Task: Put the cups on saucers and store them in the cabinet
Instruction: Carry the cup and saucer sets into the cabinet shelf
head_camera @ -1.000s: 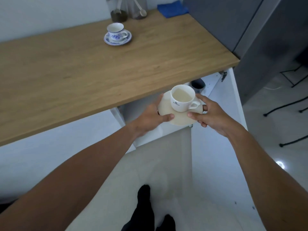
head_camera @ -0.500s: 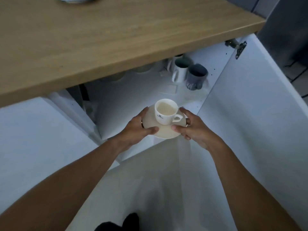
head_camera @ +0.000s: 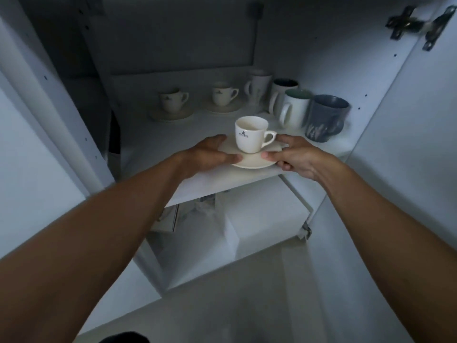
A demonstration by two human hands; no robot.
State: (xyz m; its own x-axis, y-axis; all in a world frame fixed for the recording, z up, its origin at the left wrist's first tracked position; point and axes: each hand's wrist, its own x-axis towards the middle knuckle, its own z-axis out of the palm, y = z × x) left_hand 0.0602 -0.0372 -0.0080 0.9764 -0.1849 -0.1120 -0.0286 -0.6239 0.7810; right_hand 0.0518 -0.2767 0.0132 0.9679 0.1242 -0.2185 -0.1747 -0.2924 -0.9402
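Note:
A white cup [head_camera: 250, 134] with a small dark logo stands upright on a cream saucer [head_camera: 252, 161]. My left hand [head_camera: 210, 154] pinches the saucer's left rim and my right hand [head_camera: 294, 155] pinches its right rim. The saucer is at the front edge of the white cabinet shelf [head_camera: 158, 149]; whether it rests on the shelf or hovers just above it I cannot tell. Further back on the shelf stand two more white cups on saucers, one at the left [head_camera: 173, 101] and one at the middle [head_camera: 223, 95].
At the shelf's back right stand a tall white mug [head_camera: 258, 86], two white mugs with dark insides [head_camera: 294, 107] and a blue-grey mug [head_camera: 326, 117]. The open cabinet door [head_camera: 408, 144] is on the right, with hinges at the top. A lower compartment holds papers [head_camera: 188, 214].
My view has dropped from the wooden counter to inside the cabinet. Both hands have carried the cup and saucer down and forward to the shelf's front edge.

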